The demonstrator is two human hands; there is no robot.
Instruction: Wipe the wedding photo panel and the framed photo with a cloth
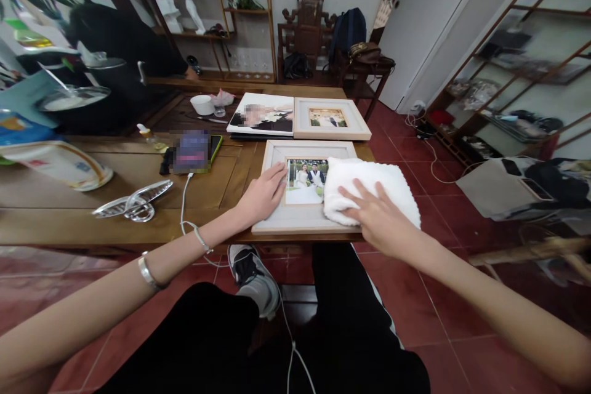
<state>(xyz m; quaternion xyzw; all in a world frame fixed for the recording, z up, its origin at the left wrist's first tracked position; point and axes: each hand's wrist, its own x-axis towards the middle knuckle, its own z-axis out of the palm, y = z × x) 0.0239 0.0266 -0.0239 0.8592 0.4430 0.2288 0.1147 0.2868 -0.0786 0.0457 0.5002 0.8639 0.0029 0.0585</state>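
A pale picture frame (305,221) with a wedding photo (302,184) in its middle lies flat at the table's front edge. My left hand (263,194) rests on the frame's left side, fingers stretched out beside the photo. A white fluffy cloth (392,188) covers the frame's right part, overlaps the photo's right edge and hangs past the frame. On top of this cloth my right hand (376,215) presses with its fingers spread. The underside of the cloth is hidden.
Behind lie a second framed photo (360,126) and a white-edged photo panel (263,114). Left on the wooden table (221,184) are a clear hair claw (138,200), a phone (215,151) with a white cable (183,203), a white cup (202,104) and a white-and-blue pouch (60,157).
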